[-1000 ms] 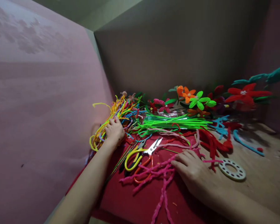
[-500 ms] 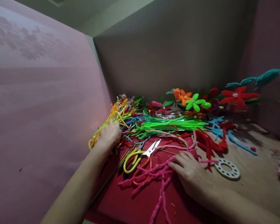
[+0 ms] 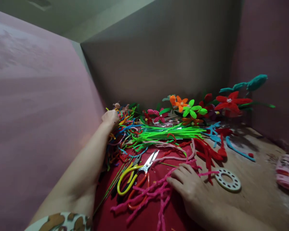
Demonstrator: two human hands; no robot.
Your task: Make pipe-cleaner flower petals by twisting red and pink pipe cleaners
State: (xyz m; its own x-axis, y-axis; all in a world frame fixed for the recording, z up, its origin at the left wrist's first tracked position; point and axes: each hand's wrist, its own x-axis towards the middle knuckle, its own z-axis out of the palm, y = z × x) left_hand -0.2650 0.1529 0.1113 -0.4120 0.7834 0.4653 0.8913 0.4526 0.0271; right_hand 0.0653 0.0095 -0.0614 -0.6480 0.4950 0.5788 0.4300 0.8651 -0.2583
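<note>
Head view: left grip [image 3: 110,118] reaches to the far left corner, at the back edge of a heap of mixed stems [image 3: 121,138], fuzzy, in blue, orange, red and other colours. Its fingers are mostly turned from view; cannot tell whether they stand apart or clamp a stem. Patterned sleeve [image 3: 60,221] on the same arm, nearer the camera.

Right grip [image 3: 189,183] lies palm down over the pink stems [image 3: 162,192], fingers side by side and slightly bent; cannot tell whether any stem is pinched beneath. Pink stems fan out from under the fingertips to the left and toward the camera, across the red desk [image 3: 183,218]; one end emerges on the right, reaching the white ring [image 3: 234,185] with its circle of holes.

Left of right grip: scissors [image 3: 147,166], blades slightly parted, one yellow and one orange handle loop; pink stems cross the orange loop. Beside them, partly hidden, pliers [image 3: 136,159].

Beyond right grip: pale pink stems [image 3: 163,158], then a bundle of bright green stems [image 3: 170,133], lying to the right of left grip. Red strips [image 3: 207,147] lie beyond and slightly right of right grip. Farther back stand fuzzy flowers [image 3: 192,109] in orange, green and red
</note>
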